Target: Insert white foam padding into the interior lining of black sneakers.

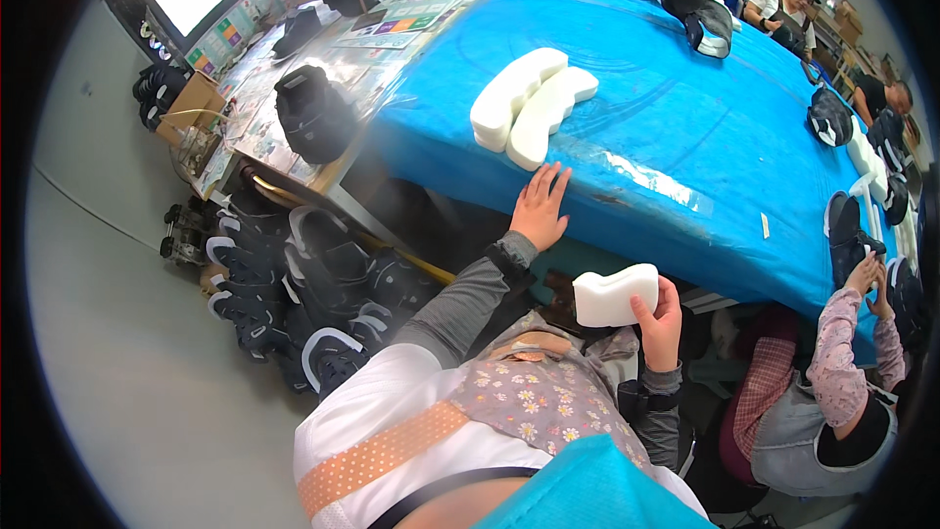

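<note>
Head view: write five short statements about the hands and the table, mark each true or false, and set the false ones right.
1. The right hand holds a white block. True.
2. A black bag hangs from the left hand. False: the left hand holds nothing and is at the near edge of the blue cover.
3. Three white pieces lie near the left hand. False: two white pieces lie there, side by side.
4. Black shoes are heaped on the person's left. True.
5. The blue cover is round. False: it has straight sides and corners.

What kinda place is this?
Probably a shoe workshop: the right hand holds a white, foam-like block, black, white-soled shoes are heaped beside the blue-covered table, and a pink-sleeved worker handles another black shoe.
</note>
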{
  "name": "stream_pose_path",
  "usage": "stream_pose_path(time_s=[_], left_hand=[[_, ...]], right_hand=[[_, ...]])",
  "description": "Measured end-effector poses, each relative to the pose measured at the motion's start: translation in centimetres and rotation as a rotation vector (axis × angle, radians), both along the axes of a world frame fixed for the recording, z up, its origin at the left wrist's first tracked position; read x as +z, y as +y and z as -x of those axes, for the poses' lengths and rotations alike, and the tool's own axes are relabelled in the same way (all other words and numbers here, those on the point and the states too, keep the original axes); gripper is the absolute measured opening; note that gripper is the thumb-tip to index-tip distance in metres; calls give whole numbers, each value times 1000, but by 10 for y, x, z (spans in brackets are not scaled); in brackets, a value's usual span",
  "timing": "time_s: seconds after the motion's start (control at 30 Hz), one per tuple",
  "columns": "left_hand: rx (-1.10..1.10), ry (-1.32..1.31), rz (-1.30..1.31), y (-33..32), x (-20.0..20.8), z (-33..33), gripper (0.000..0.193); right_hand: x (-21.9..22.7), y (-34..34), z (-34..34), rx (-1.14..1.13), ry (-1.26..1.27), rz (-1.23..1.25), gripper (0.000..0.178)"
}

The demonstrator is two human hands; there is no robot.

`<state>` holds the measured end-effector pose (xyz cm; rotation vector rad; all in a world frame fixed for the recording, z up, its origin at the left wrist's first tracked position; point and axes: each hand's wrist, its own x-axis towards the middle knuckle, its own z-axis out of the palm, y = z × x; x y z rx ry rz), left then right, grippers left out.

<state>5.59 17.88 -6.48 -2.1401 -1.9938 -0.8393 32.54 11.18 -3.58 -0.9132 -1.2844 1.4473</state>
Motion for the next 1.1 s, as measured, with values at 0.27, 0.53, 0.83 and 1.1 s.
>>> stream_pose_path(time_s=[0.27,0.53,0.83,1.1], left_hand=[[-5,1,-25,0,-4,0,82],[0,-6,8,1,-2,0,84],[-2,4,24,1,-1,0,85],[-5,3,13,1,0,-3,83]], right_hand=[[2,-2,1,5,-9,-1,41],[3,-3,0,25,-1,57,42],[6,-3,0,36,-11,56,42],[7,-4,0,34,-7,54,41]])
